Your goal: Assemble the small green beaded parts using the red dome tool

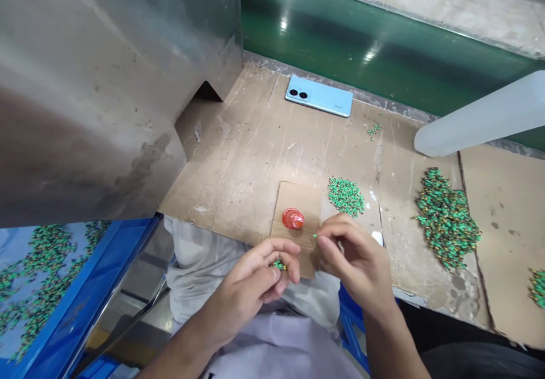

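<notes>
My left hand [255, 277] is curled at the near edge of a cardboard-covered bench [264, 157], its fingers closed round a few small green parts [279, 264]. My right hand [353, 259] sits just to its right, thumb and forefinger pinched on one tiny green part [315, 235]. Between and just beyond the hands, a red blob [293, 218] lies on a small cardboard piece [298, 208]. A small heap of green parts [346, 196] lies just beyond my right hand.
A larger heap of green parts [447, 217] lies at the right, more at the far right edge [539, 287]. A light blue phone [319, 95] lies face down at the back, before a green conveyor belt [383, 44]. A metal housing [106, 83] fills the left; a blue tray [51, 288] holds green parts.
</notes>
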`<state>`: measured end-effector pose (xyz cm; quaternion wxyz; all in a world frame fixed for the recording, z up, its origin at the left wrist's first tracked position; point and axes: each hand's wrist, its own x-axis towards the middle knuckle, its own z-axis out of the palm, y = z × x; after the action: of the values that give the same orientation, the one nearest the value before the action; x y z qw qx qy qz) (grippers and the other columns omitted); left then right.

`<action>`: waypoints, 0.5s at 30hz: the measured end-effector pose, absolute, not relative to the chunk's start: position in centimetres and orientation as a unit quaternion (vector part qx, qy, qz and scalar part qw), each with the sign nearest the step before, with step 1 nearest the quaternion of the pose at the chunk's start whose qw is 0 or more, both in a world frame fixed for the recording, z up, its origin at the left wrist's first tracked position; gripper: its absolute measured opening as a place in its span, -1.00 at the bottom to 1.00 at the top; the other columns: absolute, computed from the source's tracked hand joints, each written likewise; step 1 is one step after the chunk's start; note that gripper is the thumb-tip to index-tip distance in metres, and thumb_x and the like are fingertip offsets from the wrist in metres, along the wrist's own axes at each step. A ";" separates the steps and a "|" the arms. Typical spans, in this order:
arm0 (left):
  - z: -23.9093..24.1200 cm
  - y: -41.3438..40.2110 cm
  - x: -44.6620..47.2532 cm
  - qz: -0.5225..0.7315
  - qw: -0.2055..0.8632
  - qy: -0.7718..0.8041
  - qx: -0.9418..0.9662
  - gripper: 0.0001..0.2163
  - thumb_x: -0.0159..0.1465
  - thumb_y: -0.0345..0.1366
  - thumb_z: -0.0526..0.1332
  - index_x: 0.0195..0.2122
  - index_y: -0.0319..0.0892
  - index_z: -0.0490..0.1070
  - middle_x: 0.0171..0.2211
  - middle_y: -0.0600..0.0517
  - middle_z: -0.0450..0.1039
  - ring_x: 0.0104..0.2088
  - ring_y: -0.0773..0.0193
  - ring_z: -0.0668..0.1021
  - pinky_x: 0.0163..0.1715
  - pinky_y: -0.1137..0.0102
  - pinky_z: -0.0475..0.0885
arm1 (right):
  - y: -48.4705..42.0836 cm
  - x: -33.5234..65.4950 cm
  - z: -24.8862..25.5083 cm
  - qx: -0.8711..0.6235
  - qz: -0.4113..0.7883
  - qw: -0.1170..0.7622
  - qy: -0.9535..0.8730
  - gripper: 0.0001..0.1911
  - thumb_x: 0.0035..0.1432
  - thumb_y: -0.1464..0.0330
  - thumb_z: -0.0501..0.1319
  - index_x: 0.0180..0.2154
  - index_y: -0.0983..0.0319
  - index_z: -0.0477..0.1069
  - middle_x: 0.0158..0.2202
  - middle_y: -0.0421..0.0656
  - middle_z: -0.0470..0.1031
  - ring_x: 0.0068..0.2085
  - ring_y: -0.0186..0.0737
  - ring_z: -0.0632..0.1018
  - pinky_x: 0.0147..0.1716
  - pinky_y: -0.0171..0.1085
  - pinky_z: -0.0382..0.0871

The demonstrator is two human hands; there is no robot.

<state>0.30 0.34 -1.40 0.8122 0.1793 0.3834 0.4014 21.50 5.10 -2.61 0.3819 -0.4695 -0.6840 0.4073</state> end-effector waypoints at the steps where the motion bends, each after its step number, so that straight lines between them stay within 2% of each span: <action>1: -1.4 0.4 0.1 0.407 0.822 0.366 0.160 -0.69 0.37 -0.16 0.41 0.02 -0.23 0.51 -0.28 -0.01 0.53 -0.45 0.43 0.38 -0.50 0.50 0.17 | 5.4 21.6 -3.1 -0.477 0.390 0.401 -0.678 -0.86 0.45 0.41 0.27 -0.23 0.13 0.54 -0.31 -0.18 0.48 -0.29 -0.21 0.51 -0.36 -0.24 0.39; 6: -2.1 0.3 -0.9 0.409 0.840 0.331 0.130 -0.70 0.39 -0.19 0.46 0.03 -0.21 0.50 -0.18 -0.12 0.68 -0.39 0.35 0.64 -0.56 0.58 0.30 | 6.1 20.8 -4.8 -0.494 0.360 0.437 -0.660 -0.88 0.46 0.39 0.27 -0.22 0.14 0.52 -0.30 -0.17 0.49 -0.28 -0.19 0.51 -0.35 -0.23 0.40; 11: -2.6 0.1 -1.3 0.413 0.830 0.353 0.127 -0.75 0.41 -0.19 0.46 -0.13 -0.24 0.48 -0.18 -0.17 0.75 -0.44 0.36 0.68 -0.59 0.62 0.34 | 6.2 20.3 -4.6 -0.497 0.360 0.423 -0.667 -0.88 0.42 0.42 0.30 -0.25 0.14 0.53 -0.32 -0.19 0.51 -0.31 -0.21 0.51 -0.37 -0.24 0.39; 15: -2.3 0.3 -1.1 0.414 0.834 0.345 0.120 -0.70 0.38 -0.17 0.48 -0.15 -0.19 0.39 -0.17 -0.19 0.77 -0.46 0.31 0.70 -0.63 0.61 0.32 | 6.3 20.3 -4.3 -0.498 0.360 0.409 -0.675 -0.88 0.40 0.43 0.31 -0.26 0.15 0.54 -0.34 -0.19 0.52 -0.32 -0.21 0.51 -0.37 -0.24 0.39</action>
<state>-1.13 0.29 -2.30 0.8338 0.1205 0.3450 0.4138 20.30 6.34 -4.33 0.4089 -0.4977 -0.6751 0.3596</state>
